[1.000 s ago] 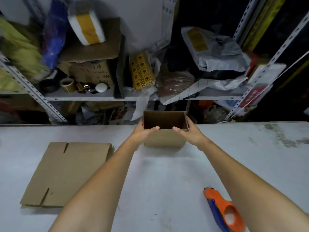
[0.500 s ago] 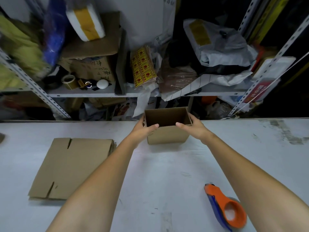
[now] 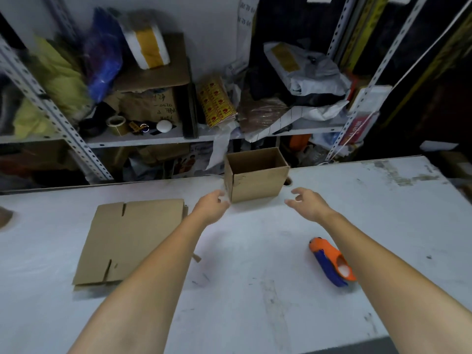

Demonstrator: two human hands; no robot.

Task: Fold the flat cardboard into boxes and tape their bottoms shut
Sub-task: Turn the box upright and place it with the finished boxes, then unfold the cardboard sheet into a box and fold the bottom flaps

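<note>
A small brown cardboard box (image 3: 256, 175) is standing upright with its top open at the far edge of the white worktable (image 3: 255, 290), just in front of the cluttered metal shelving (image 3: 163, 140). Both bare forearms are reaching forward across the table toward it. The left hand (image 3: 210, 206) is hovering just beside the box's near left corner, palm turned inward, fingers loosely curled and spread, gripping nothing; whether a fingertip is grazing the cardboard cannot be told. The right hand (image 3: 307, 204) is hanging near the box's right front corner, clearly apart from it, palm facing left, fingers bent and splayed, also holding nothing. A stack of flat brown cardboard sheets with cut slots (image 3: 132, 240) is lying on the table to the left, partly under the left forearm. An orange and blue handheld tape dispenser (image 3: 330, 261) is lying on its side on the table near the right forearm, untouched.
</note>
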